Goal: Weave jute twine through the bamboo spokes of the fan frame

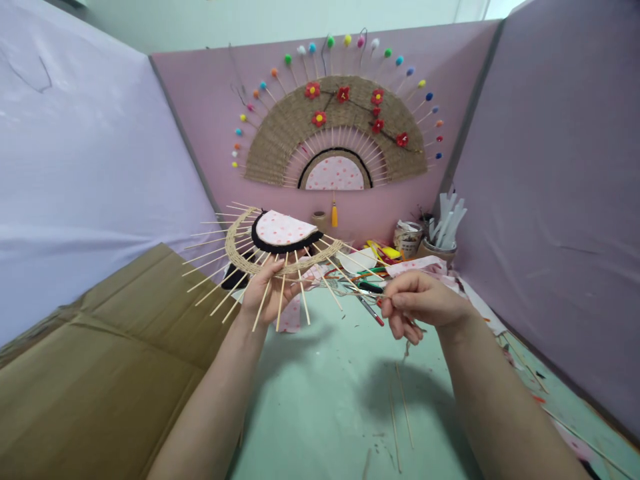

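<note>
My left hand (270,290) grips a half-made fan (285,228) by its sticks and woven band, holding it above the table. The fan has a half-round centre of white cloth with pink dots, edged in black. Thin wooden sticks spread out from it, with a band of tan twine (240,257) woven through them. My right hand (415,303) is closed, its thumb and fingertips pinching a strand of twine (357,292) that runs across to the fan. A loose end of the twine dangles under the right hand.
A finished fan (270,133) with red flowers and coloured pompoms hangs on the pink back wall. Scissors (370,287), cloth scraps (417,265) and a tin (407,239) sit at the back. White glue sticks (447,220) stand in a pot. Brown cardboard (115,373) lies left; loose sticks (397,413) lie in front.
</note>
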### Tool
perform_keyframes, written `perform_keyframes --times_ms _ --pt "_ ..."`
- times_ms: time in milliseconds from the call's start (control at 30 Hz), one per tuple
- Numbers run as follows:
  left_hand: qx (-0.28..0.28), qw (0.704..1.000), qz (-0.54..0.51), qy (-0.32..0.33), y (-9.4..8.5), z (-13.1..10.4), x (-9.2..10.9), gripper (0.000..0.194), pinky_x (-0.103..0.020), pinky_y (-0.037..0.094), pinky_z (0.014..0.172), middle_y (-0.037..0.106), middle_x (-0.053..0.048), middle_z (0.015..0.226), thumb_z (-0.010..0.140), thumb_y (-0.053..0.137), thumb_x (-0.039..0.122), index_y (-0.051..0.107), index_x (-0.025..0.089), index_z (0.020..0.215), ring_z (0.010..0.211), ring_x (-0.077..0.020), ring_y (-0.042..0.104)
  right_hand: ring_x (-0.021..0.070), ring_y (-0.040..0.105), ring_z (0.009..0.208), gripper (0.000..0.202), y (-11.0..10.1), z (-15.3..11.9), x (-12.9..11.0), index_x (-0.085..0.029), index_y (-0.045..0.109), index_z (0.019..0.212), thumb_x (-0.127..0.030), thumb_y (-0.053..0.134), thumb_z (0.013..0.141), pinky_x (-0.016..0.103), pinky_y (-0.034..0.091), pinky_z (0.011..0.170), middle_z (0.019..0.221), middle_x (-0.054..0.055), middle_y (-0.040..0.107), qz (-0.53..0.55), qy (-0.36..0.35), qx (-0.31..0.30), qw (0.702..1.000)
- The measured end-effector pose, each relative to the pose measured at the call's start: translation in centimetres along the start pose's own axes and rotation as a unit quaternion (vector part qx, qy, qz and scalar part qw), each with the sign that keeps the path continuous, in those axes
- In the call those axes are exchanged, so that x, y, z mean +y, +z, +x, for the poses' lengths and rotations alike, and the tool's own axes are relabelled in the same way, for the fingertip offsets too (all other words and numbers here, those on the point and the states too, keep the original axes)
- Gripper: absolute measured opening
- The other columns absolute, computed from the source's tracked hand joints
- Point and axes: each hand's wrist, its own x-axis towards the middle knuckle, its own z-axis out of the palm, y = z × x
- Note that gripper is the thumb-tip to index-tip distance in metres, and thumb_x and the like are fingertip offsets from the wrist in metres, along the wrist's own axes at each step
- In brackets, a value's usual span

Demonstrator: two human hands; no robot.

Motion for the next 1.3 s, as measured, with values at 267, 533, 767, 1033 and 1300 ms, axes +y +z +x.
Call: perform_keyframes --times_ms 267,533,767,1033,1300 --pt "0.012 1.0 -0.021 -0.006 0.0 -0.1 0.6 0.042 -0.037 0.06 0.072 0.066 -0.011 0.118 0.086 0.046 0.011 0.052 0.018 0.127 0.107 -0.0294 0.063 0.0074 0.053 0.034 0.023 0.0 1.2 -0.4 -0.011 0.066 0.072 -0.034 0.07 0.074 0.014 0.037 0.031 0.053 0.004 0.067 0.015 0.002 0.148 0.989" --pt "-0.1 0.992 -0.02 -0.077 0.7 -1.1 0.5 0.054 -0.052 0.054 0.085 0.061 -0.013 0.127 0.089 0.041 0.012 0.038 0.027 0.141 0.111 -0.03 0.061 0.0035 0.036 0.032 0.019 0.4 3.5 0.4 -0.015 0.061 0.069 -0.032 0.068 0.072 0.015 0.026 0.031 0.044 -0.005 0.052 0.093 -0.094 0.267 0.955" --pt "-0.146 0.982 -0.021 -0.118 0.4 -1.1 0.7 0.055 -0.043 0.06 0.071 0.05 -0.018 0.139 0.091 0.039 0.02 0.032 0.027 0.145 0.115 -0.0345 0.058 0.0041 0.037 0.034 0.019 0.5 3.7 0.5 -0.015 0.062 0.073 -0.032 0.069 0.069 0.015 0.025 0.032 0.044 -0.006 0.051 0.116 -0.099 0.274 0.949" --pt "-0.105 0.989 -0.026 -0.104 0.4 -1.1 1.1 0.054 -0.03 0.061 0.066 0.048 -0.019 0.14 0.089 0.035 0.016 0.034 0.015 0.143 0.114 -0.0326 0.058 0.0025 0.028 0.034 0.022 0.5 3.4 -0.2 -0.016 0.054 0.065 -0.033 0.068 0.069 0.014 0.021 0.031 0.044 -0.007 0.045 0.131 -0.077 0.278 0.948" --pt "-0.045 0.995 -0.062 -0.068 0.7 -0.8 1.4 0.056 -0.03 0.06 0.071 0.055 -0.016 0.134 0.089 0.034 0.012 0.031 0.014 0.145 0.115 -0.029 0.059 0.0022 0.029 0.033 0.019 -0.7 1.2 -1.0 -0.015 0.06 0.068 -0.032 0.07 0.067 0.014 0.021 0.031 0.045 -0.005 0.049 0.091 -0.094 0.287 0.949"
